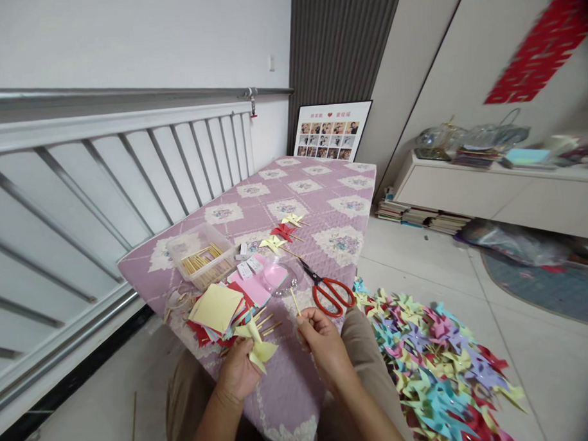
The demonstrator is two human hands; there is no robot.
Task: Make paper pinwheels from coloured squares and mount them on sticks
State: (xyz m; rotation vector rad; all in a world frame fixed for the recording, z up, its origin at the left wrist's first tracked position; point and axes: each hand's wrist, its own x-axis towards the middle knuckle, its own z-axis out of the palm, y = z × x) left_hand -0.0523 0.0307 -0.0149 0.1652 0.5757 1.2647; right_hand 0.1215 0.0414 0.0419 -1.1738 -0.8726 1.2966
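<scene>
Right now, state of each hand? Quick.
Left hand: closed, holding a yellow paper pinwheel.
Right hand: closed, pinching a thin wooden stick that points up.

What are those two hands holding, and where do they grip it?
The left hand holds a folded yellow paper pinwheel by its lower edge. The right hand pinches a thin wooden stick at its lower end, the rest pointing upward.
</scene>
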